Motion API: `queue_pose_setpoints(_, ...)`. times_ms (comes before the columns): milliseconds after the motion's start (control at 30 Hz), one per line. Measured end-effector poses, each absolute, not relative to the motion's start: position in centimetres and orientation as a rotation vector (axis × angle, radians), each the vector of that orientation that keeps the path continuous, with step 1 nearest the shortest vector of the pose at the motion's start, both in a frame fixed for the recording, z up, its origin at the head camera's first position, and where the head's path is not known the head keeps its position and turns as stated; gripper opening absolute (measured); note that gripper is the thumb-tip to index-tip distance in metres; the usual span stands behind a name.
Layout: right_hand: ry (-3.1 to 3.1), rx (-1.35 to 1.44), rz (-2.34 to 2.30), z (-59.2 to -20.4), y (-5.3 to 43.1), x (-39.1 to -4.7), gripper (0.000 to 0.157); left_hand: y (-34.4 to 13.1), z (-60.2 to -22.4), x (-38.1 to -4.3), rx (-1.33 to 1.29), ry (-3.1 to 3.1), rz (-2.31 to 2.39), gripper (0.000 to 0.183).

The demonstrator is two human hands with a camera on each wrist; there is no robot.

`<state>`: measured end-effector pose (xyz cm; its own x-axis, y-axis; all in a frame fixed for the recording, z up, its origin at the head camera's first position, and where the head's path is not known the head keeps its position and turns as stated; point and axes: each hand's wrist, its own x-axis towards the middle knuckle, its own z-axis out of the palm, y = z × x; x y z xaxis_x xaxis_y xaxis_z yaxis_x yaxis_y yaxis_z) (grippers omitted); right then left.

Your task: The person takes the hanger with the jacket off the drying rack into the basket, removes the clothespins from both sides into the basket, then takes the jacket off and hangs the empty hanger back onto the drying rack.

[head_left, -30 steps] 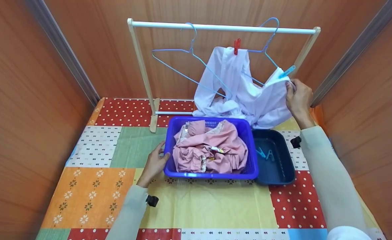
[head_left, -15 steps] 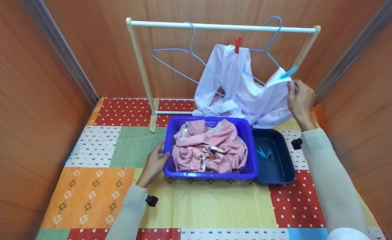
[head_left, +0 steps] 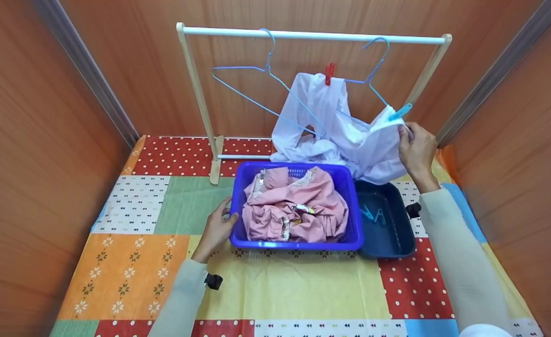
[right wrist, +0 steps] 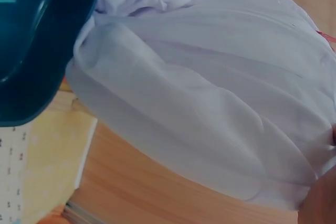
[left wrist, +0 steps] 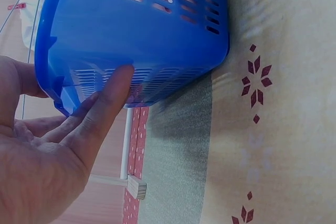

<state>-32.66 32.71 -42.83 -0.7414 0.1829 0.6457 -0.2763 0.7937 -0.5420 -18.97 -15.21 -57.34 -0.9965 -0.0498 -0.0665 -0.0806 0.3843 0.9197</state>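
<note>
White cloth (head_left: pixel 373 154) is hanging, right hand (head_left: pixel 418 150) pinching it, left hand (head_left: pixel 218 230) gripping the basket (head_left: pixel 294 245); tugging could pop the blue clip (head_left: pixel 400 112).

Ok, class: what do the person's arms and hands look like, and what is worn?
The left sleeve and right sleeve are long, plain and pale grey-green. A small black left-wrist device and a similar right-wrist device show beside them. The left hand and right hand wear no gloves.

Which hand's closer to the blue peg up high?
Right. The right hand holds the white cloth just below the blue peg; the left hand is farther, gripping the basket.
</note>
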Motion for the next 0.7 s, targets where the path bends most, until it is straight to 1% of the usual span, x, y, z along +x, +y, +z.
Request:
queue_pose_setpoints(467, -2.231, 0.159, 0.781, -45.2, 32.3, -31.7, 0.026, -15.1, -57.3, -19.0, -0.158, 2.558, 1.741, 0.058)
queue_pose_setpoints(700, -2.249, 0.157, 0.804, -46.0, 31.9, -31.2, 0.025, -15.2, -57.3, -18.9, -0.137, 2.559, 1.739, 0.059)
